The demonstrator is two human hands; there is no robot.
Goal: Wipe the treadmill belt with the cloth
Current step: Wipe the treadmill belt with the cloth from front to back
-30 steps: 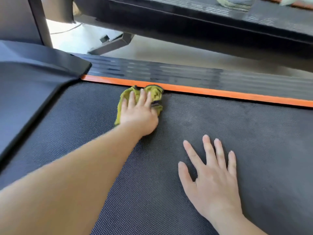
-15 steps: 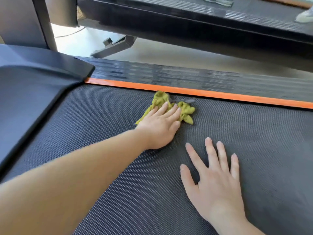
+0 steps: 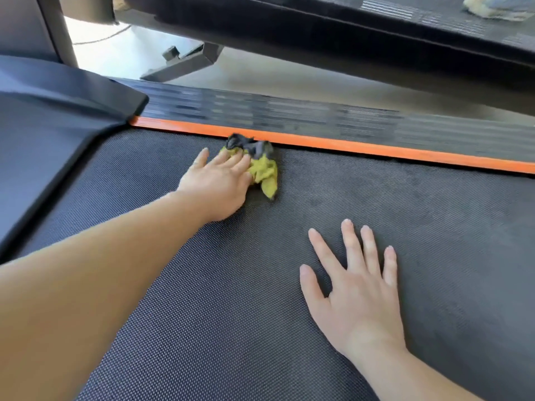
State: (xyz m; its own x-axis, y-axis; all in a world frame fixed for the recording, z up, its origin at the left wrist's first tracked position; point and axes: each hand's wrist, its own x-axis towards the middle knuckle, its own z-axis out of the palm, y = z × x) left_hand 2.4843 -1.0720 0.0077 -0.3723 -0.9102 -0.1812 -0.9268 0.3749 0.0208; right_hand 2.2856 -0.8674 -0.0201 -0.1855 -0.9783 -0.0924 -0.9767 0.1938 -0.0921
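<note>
Fingers straight and lying flat, your left hand point(image 3: 217, 183) is pressing a crumpled yellow-green cloth with a dark grey patch point(image 3: 265, 172) down against the black, fine-textured treadmill belt point(image 3: 202, 314). The cloth is lying at the belt's far edge, nearer the far left corner than the right. Its grey end is touching the orange strip point(image 3: 376, 150) that is running along that edge. Much of the yellow part is showing to the right of your fingertips, while the rest is sitting under your hand.

Your right hand point(image 3: 356, 290) is resting palm down on the bare belt with fingers and thumb spread wide. It is holding nothing and is lying well apart from the cloth, nearer to you.

Beyond the orange strip, a black ribbed side rail point(image 3: 289, 114) is showing blurred. A smooth dark cover point(image 3: 43, 125) is bordering the belt's left end. Past the rail, a strip of pale floor point(image 3: 289, 79) is separating this machine from a second black treadmill deck point(image 3: 347, 33), where a blurred light-coloured shoe point(image 3: 492, 7) is standing at the top right.
</note>
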